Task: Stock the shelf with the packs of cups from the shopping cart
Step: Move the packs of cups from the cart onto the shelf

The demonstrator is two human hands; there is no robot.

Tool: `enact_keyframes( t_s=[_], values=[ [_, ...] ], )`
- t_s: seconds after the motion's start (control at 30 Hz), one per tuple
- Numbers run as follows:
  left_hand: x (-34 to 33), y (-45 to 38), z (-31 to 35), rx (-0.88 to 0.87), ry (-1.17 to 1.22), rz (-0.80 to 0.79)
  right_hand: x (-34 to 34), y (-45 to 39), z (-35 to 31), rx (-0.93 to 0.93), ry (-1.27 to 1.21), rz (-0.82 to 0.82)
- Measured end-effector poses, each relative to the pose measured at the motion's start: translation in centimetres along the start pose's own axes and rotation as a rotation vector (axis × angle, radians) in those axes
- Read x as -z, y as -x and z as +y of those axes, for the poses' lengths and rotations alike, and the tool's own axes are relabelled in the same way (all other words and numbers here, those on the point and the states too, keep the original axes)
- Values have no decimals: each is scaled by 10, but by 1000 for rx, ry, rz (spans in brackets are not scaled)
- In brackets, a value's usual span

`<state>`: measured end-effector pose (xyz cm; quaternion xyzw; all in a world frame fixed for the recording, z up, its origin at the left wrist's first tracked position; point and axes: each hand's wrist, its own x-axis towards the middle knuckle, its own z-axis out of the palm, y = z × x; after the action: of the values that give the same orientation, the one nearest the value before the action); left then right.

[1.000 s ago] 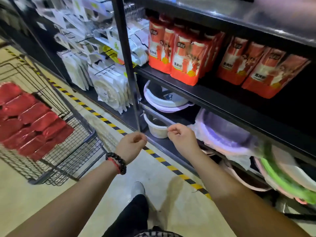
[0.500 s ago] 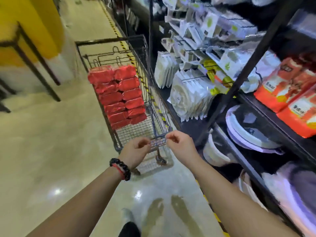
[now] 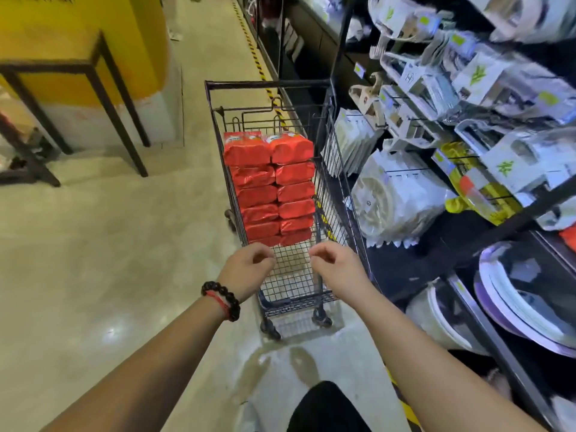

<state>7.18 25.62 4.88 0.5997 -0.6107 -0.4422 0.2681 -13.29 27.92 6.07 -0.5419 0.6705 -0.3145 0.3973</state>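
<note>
The red packs [image 3: 269, 188] are stacked in two columns in the cart [image 3: 339, 194], which is now seen head-on and fuller than half a second ago, the view having swung left. The left hand [image 3: 247, 269] and right hand [image 3: 338, 268] are held loosely curled over the cart's near end, nothing gripped. The shelf [image 3: 498, 226] is cut off at right; its goods are blurred.

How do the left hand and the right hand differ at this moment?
The left hand has a dark bead bracelet and a red cord at its wrist; the right hand has a bare wrist. The left hand is nearer the aisle, the right nearer the shelves. Both have loosely curled fingers, hold nothing and hover over the shopping cart.
</note>
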Motion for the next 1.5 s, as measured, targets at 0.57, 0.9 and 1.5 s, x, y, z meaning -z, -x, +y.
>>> enact_keyframes(
  t_s=[0.57,0.9,1.5],
  values=[
    [-16,-215,33,151,-56,49,31,-258,10,-23,-60,-177],
    [-20,-303,39,250,27,120,42,-409,13,-118,39,-165],
    [9,-339,18,388,345,158,-1,-523,-3,-656,-112,-173]
  ],
)
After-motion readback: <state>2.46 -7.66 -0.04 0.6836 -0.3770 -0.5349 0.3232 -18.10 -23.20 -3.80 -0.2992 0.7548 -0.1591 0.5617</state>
